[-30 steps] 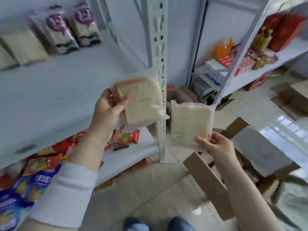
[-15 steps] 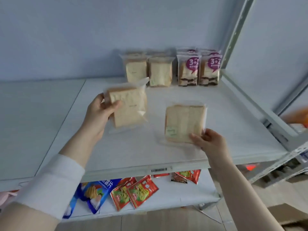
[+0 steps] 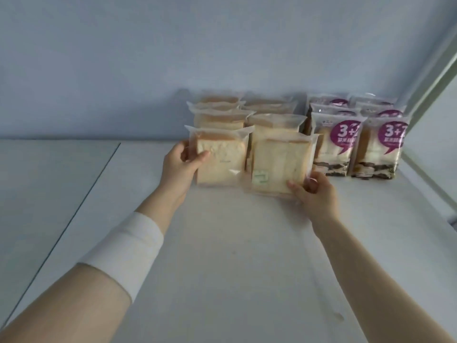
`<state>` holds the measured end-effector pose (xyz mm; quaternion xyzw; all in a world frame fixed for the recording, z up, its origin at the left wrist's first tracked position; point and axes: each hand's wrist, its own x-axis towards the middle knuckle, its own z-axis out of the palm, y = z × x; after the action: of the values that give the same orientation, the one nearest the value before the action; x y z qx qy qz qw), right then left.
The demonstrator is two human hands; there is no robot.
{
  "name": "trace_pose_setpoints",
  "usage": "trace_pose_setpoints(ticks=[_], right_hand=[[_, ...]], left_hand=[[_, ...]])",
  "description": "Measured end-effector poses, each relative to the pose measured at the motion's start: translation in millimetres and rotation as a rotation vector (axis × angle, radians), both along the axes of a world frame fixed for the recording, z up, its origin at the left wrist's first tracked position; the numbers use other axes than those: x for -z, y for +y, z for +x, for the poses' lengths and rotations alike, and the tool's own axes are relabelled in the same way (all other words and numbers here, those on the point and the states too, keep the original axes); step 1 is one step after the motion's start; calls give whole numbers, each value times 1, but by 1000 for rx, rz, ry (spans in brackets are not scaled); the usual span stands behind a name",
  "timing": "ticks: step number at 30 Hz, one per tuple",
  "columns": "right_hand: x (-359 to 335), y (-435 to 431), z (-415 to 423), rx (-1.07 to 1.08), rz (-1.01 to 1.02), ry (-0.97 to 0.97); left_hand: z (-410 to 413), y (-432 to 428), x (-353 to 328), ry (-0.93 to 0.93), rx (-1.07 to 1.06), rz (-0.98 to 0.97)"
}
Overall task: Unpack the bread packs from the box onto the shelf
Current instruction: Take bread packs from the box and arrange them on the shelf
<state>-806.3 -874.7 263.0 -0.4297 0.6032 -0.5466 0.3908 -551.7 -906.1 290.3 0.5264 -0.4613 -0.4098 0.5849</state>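
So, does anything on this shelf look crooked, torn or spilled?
Nothing torn or spilled. The right pack, held in the right grip, sits lower and slightly tilted next to the left pack in the left grip, not yet lined up. The purple packs stand straight.

The person is wearing a plain, snug white fabric band (image 3: 123,251) round the left forearm (image 3: 158,209) at the lower left of the frame, while the right forearm (image 3: 346,246) at the lower right is going bare to the right hand (image 3: 314,194).

Head-worn view — angled forward-down, close over the shelf (image 3: 222,256).
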Motion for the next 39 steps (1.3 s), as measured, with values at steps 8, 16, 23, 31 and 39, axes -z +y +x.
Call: trace_pose_setpoints(ticks=[8,16,23,31,39], right_hand=[[9,-30,9,171,-87,271],[-14,31,5,167,36,632],[-18,170,-29,238,271,1208],[-13,352,-149,537,525,1221],[82,562,-278,570,1023,1133]], left_hand=[[-5,-30,11,-277,-140,-51],[-13,28,-11,-644,-322,-176],[-113,133,-14,-1356,364,-488],[-297,264,-7,-1425,782,-694],[-491,441,86,-1505,1137,-881]])
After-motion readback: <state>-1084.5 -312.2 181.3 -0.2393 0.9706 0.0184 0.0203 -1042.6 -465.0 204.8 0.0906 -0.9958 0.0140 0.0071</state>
